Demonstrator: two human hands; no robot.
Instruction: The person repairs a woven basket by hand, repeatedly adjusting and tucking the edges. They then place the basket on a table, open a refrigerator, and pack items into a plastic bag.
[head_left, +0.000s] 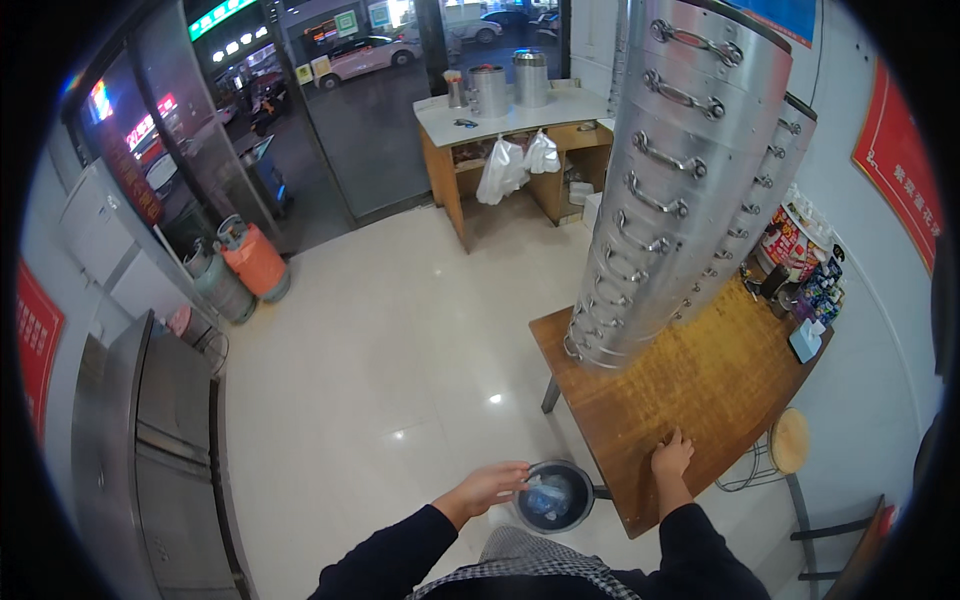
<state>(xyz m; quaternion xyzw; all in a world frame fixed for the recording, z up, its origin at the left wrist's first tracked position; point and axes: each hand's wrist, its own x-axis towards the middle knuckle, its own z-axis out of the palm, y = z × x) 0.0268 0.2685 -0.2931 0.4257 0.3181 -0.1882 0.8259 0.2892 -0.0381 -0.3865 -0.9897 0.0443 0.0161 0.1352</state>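
Note:
My left hand [487, 490] hovers at the rim of a dark round bin [582, 512] on the floor. Its fingers point right, stretched out, with nothing seen in them. Crumpled bluish plastic [549, 494] lies inside the bin. My right hand [673, 456] rests on the near part of a worn brown wooden table [730, 335], fingers spread on its top. Beyond that hand, a tall stack of round metal steamers [665, 190] with side handles stands on the table's far left part. A second stack is partly hidden behind it.
Orange [254, 260] and grey gas cylinders [222, 285] stand by the glass front. A steel cabinet [165, 470] lines the left side. At the back, a counter [440, 118] carries metal pots and hanging plastic bags. A round stool [789, 440] sits right of the table.

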